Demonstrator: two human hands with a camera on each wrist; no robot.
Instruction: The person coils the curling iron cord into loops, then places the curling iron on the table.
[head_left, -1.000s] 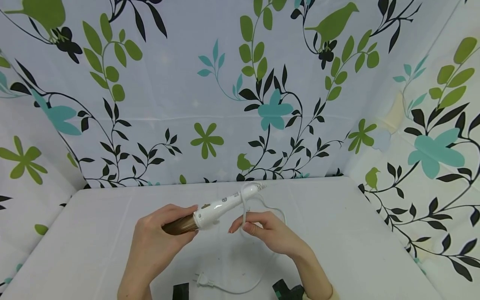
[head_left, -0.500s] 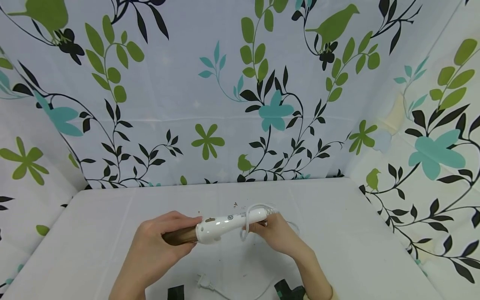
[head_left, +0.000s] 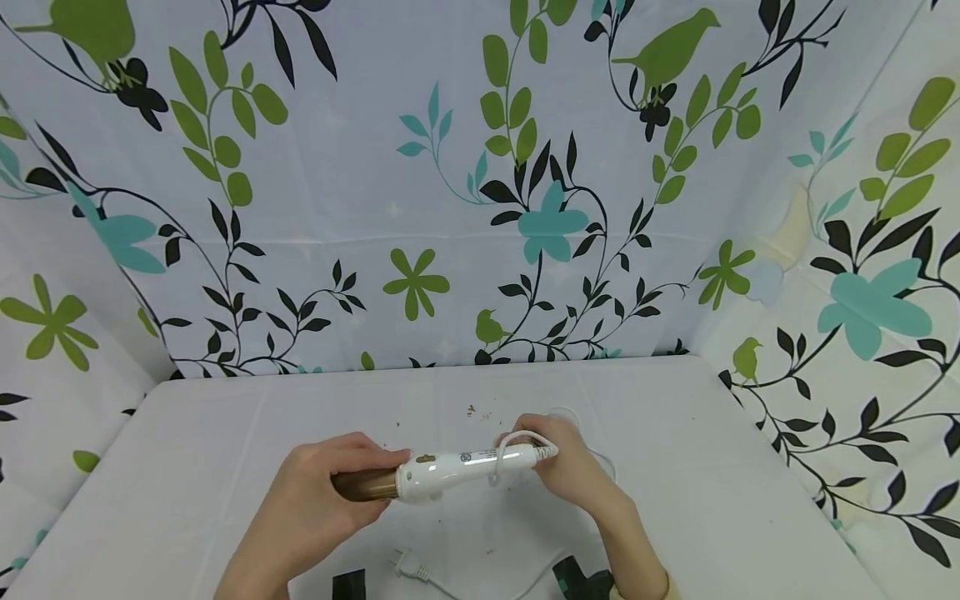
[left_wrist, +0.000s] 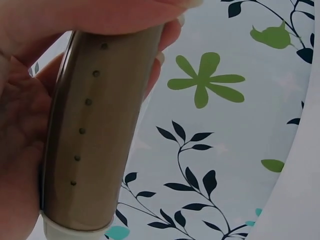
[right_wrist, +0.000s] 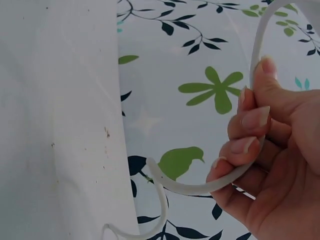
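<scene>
My left hand (head_left: 315,504) grips the brown end of a hair straightener (head_left: 450,475), its thumb and fingers on opposite sides. In the left wrist view a row of small holes runs along the brown housing (left_wrist: 95,130). The white handle points right, nearly level above the table. My right hand (head_left: 566,467) is at the handle's far end, holding the white cord (head_left: 536,435). A loop of that cord passes over the handle. In the right wrist view curled fingers (right_wrist: 245,150) hold the cord (right_wrist: 192,189), which hangs on in a curve.
The cord's plug (head_left: 410,565) lies on the white table (head_left: 247,433) near the front. A dark block (head_left: 348,585) and a dark object (head_left: 581,579) sit at the front edge. Small brown specks (head_left: 471,410) dot the tabletop. A leaf-patterned curtain (head_left: 345,183) surrounds the table.
The straightener has swung from tilted up at the right to nearly level. My right hand has gone from below the handle to behind its end, taking the cord round it.
</scene>
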